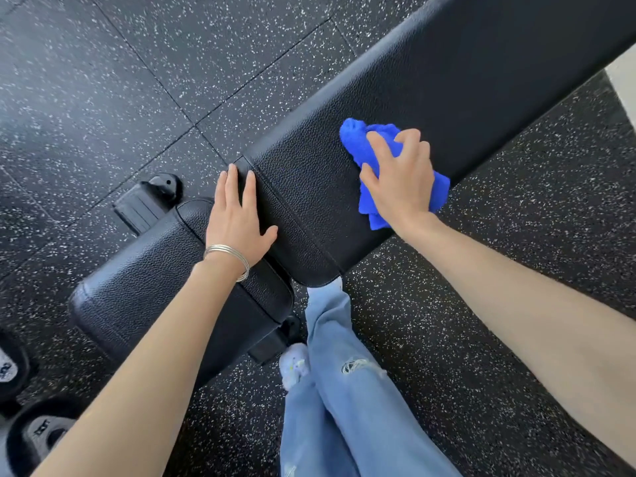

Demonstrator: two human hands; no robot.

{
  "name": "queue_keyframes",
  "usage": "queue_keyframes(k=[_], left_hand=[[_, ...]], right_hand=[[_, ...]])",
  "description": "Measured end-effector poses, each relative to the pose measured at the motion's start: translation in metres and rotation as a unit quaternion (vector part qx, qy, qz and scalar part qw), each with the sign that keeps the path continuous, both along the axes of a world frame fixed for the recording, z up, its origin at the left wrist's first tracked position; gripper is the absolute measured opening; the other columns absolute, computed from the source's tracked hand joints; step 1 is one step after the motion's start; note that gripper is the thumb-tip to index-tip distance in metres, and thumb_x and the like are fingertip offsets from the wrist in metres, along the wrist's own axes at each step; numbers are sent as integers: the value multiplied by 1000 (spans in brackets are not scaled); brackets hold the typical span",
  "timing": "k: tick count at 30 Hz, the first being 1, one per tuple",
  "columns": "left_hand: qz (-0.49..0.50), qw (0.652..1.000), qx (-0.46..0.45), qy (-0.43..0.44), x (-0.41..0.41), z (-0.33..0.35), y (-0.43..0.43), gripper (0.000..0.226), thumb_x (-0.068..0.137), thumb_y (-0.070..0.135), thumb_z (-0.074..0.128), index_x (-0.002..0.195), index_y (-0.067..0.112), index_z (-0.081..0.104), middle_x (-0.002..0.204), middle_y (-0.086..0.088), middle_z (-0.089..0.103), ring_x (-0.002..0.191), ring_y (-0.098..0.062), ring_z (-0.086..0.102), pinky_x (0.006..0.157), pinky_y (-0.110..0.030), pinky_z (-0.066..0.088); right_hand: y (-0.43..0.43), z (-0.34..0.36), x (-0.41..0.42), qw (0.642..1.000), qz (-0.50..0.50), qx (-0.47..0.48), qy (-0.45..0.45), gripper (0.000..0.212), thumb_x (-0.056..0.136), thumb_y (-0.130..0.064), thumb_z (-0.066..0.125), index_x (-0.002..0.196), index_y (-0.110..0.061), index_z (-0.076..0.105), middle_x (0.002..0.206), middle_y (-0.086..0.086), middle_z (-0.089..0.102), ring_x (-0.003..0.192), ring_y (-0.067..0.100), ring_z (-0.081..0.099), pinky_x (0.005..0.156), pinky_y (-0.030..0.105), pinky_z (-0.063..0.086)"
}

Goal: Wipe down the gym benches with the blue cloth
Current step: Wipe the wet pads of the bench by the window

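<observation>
Your left hand (237, 222) lies flat, fingers straight, at the centre of the view. It rests across the seam where the short black grained-vinyl seat pad (144, 277) meets the long black grained-vinyl back pad (430, 80), which runs off toward 1 o'clock. Thin silver bangles (229, 254) circle that wrist. At 3 o'clock from it, your right hand (399, 177) presses the bunched bright blue terry cloth (354, 139) onto the back pad, fingers curled over it. Your light blue ripped jeans (344, 390) and a white shoe (294, 364) show at 6 o'clock. Black dumbbell heads (38, 435) sit at 8 o'clock on the black white-speckled rubber floor (499, 270).
</observation>
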State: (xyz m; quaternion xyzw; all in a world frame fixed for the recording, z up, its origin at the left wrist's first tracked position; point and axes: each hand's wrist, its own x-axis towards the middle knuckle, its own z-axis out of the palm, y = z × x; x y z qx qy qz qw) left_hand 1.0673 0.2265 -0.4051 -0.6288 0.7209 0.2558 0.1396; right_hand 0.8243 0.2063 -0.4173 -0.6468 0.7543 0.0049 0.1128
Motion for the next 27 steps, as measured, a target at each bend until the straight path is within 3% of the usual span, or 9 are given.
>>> queue_keyframes(k=[4,8,10,12,14,16,18,21,27], left_hand=[[-26,1000,-12,-12,4,0,4,90,85,40,61,150,4,9,156,-23,-1,145,-36,0,120,-37,1],[-23,999,-20,-17,5,-3,10,88,84,39,63,149,5,14,157,-21,1,146,-36,4,120,-39,5],[-26,999,-19,-20,9,-3,14,87,84,38,62,150,8,14,158,-19,0,146,-34,4,120,-41,8],[-32,999,-19,-22,14,-2,19,86,85,38,61,150,10,13,158,-16,0,146,-32,5,120,-43,10],[-34,999,-19,-24,21,-1,25,84,86,39,60,150,13,13,159,-14,2,146,-31,5,119,-44,9],[-33,999,-20,-29,28,0,35,82,86,39,60,150,13,15,158,-14,6,146,-30,5,119,-45,7],[-31,999,-22,-37,36,1,47,80,86,39,60,149,12,19,158,-15,8,146,-31,5,119,-47,6],[-9,999,-18,-47,50,3,70,78,87,39,58,149,12,19,158,-16,5,146,-32,2,119,-46,4],[7,998,-9,-60,79,4,119,83,87,39,59,151,15,13,158,-17,1,146,-33,0,119,-47,4]], right_hand=[[19,-8,35,994,93,-60,-12,37,75,-28,51,111,-23,56,94,16,56,68,30,49,53,33,39],[19,-15,30,963,245,-114,18,39,69,-25,46,108,-29,47,95,8,39,64,25,50,50,28,34],[6,-13,6,957,260,-130,17,39,67,-24,52,105,-29,50,95,9,44,63,26,51,49,28,37],[-2,-6,-20,974,198,-105,24,39,69,-24,58,108,-26,54,96,15,55,68,31,53,51,34,44],[-1,3,-37,998,56,-27,17,40,79,-29,56,119,-25,52,111,17,51,86,36,52,64,41,46],[5,5,-40,993,-118,11,-17,42,85,-34,52,126,-28,45,121,14,44,98,35,49,72,39,41],[10,5,-25,974,-223,-4,-45,44,86,-34,50,129,-27,43,121,11,42,99,33,50,72,35,38],[23,3,16,976,-213,-17,-51,47,85,-32,52,131,-27,43,121,11,41,97,33,50,72,37,42],[86,1,114,996,-55,8,-71,46,82,-31,60,127,-26,51,115,11,45,89,30,47,61,33,38]])
